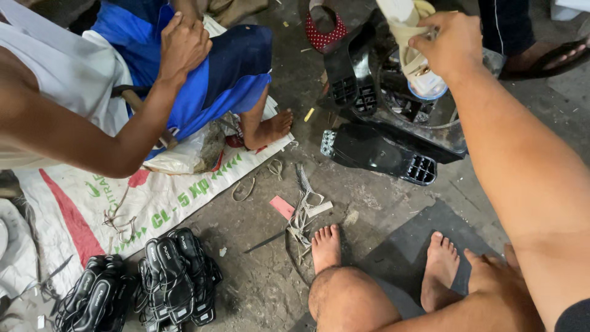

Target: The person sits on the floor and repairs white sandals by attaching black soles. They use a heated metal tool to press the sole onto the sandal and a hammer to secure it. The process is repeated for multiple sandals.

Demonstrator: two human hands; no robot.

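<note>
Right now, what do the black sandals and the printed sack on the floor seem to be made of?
The black sandals look like moulded rubber or plastic: glossy highlights, smooth straps. The printed sack looks like woven plastic fabric: white, matte, creased, with coloured print. The weave is too fine to confirm.

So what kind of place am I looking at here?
Probably an informal floor-level sandal-making workshop: bundles of black sandals lie on a spread sack, black shoe moulds sit nearby, and strap scraps litter the concrete floor.

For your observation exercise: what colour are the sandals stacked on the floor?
Black, in the head view: sandals.
</note>
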